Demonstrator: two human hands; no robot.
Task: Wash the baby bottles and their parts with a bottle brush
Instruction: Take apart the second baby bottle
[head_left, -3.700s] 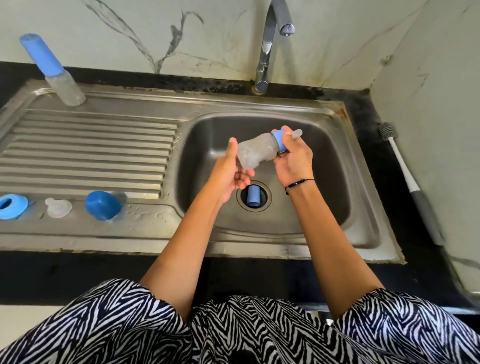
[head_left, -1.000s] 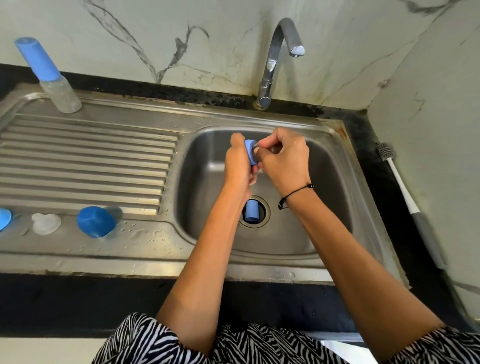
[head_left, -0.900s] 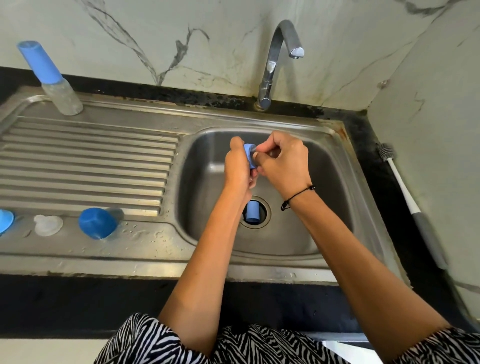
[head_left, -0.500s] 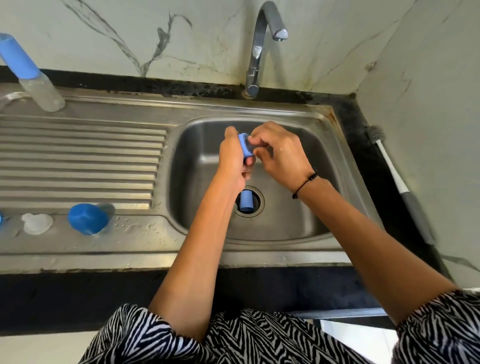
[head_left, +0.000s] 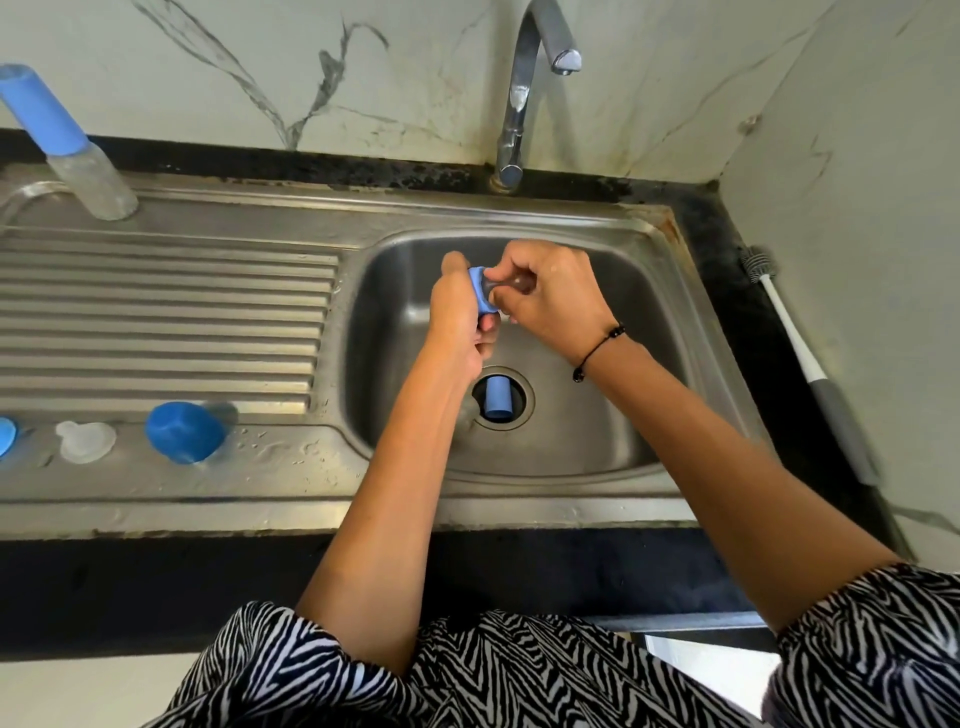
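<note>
Hands: left hand grips blue collar over sink, right hand pinches its teat | we judge: dismantling only, bottle brush untouched far right, washing remains.

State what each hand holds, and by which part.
Left hand grips the blue collar ring by its rim. Right hand pinches something at its centre, mostly hidden.

Bright, even daylight fills the scene. Soft glare streaks the steel drainboard toward nine o'clock and the tap at twelve. Shadows are faint. Wide-angle bending curves the counter edges, and the bottle brush at three o'clock looks smeared.
</note>
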